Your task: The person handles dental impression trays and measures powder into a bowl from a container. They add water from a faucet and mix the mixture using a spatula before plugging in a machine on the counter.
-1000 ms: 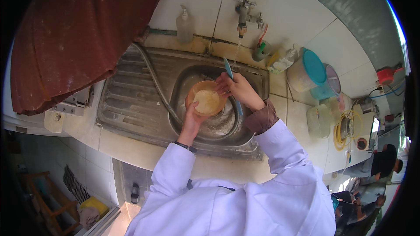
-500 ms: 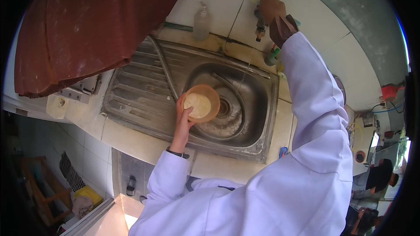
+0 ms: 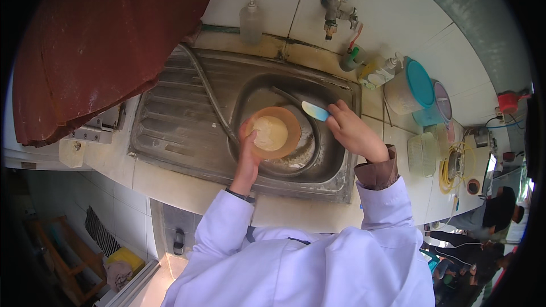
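My left hand (image 3: pixel 248 150) grips an orange plastic bowl (image 3: pixel 294 132) from its left side, thumb over the rim. Pale cream-coloured stuff (image 3: pixel 272 134) lies inside; I cannot tell whether it is liquid or paste. My right hand (image 3: pixel 354 131) pinches a small white and light-blue scraper (image 3: pixel 314 111), its blade pointing toward the bowl without touching it. Both hands are over the basin of a steel sink (image 3: pixel 335 153). A metal tap (image 3: pixel 335 14) on the tiled wall stands beyond the basin.
A grey hose (image 3: pixel 207 88) crosses the ribbed drainboard. Pump bottles (image 3: pixel 251 23), a cup with a green-handled brush (image 3: pixel 351 58) and lidded tubs (image 3: pixel 406 88) line the back and right. A dark red sheet (image 3: pixel 96 40) hangs at upper left. People (image 3: pixel 495 216) stand far right.
My right hand has come away from the tap, down and toward me, over the basin with the scraper. My left hand and the bowl have shifted slightly right.
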A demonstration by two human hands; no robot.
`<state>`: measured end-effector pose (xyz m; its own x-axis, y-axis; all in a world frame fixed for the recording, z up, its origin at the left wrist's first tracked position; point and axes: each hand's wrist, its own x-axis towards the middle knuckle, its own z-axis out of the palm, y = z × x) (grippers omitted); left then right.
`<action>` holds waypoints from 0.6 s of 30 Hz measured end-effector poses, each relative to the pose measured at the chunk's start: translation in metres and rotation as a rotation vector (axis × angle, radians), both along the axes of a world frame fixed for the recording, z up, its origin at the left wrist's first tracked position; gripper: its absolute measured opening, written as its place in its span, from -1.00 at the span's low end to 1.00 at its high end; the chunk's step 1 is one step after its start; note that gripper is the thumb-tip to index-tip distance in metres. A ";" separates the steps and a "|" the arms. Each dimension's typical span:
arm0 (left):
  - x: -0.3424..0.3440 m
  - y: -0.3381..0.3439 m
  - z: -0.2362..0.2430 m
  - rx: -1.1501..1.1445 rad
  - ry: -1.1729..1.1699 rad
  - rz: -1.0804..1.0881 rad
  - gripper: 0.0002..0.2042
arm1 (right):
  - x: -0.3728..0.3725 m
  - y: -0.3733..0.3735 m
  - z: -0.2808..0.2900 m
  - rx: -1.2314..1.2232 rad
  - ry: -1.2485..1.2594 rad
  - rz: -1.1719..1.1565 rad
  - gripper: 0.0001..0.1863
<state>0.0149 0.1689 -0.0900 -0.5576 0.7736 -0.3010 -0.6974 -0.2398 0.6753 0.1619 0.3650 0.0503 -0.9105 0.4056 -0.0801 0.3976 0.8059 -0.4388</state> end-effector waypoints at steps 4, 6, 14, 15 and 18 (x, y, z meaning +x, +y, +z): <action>0.023 0.012 0.000 -0.007 -0.025 -0.054 -0.51 | 0.017 -0.036 -0.016 -0.004 -0.114 -0.039 -0.73; 0.033 0.015 0.001 -0.024 -0.008 -0.065 -0.50 | 0.013 -0.048 -0.006 0.127 -0.256 -0.106 -0.70; 0.049 0.015 0.018 -0.019 0.072 -0.095 -0.53 | 0.043 -0.051 -0.021 0.134 -0.271 -0.116 -0.60; 0.049 0.013 0.019 -0.016 0.070 -0.091 -0.53 | 0.043 -0.052 -0.020 0.110 -0.254 -0.113 -0.61; 0.048 0.009 0.022 -0.025 0.086 -0.083 -0.54 | 0.042 -0.062 -0.004 0.071 -0.051 -0.137 -0.72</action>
